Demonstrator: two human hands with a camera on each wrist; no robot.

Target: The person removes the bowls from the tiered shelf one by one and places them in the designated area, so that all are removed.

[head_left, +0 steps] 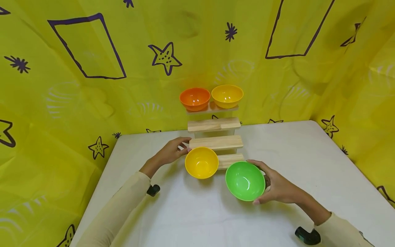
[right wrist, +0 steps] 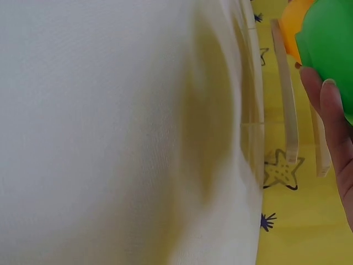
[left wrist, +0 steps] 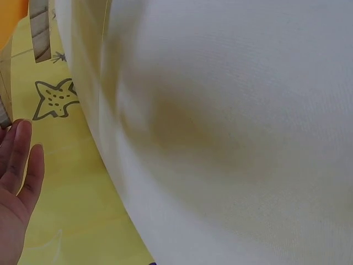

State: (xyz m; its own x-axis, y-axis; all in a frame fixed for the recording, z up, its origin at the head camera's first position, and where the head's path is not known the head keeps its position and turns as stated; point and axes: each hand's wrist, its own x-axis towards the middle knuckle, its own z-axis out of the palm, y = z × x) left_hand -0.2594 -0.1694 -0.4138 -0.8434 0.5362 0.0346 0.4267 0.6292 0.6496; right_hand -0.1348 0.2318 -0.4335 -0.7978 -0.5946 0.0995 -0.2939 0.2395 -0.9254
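Note:
My right hand (head_left: 277,187) grips a green bowl (head_left: 245,181) by its right side, thumb near the lower rim and fingers round the far side. The bowl is tilted, with its inside facing the head camera. In the right wrist view, fingers lie against the green bowl's outside (right wrist: 331,49). A yellow bowl (head_left: 202,163) is at the left of the lowest step of a tiered wooden stand (head_left: 216,142). Beside it, my left hand (head_left: 171,151) reaches the stand's left end, fingers fairly straight, with fingertips at a step's edge and the thumb close to the yellow rim.
On the stand's top step are an orange bowl (head_left: 195,99) at left and another yellow bowl (head_left: 227,96) at right. The stand is at the back of a white-covered table (head_left: 191,219). Behind and beside it hangs a yellow patterned sheet (head_left: 139,92).

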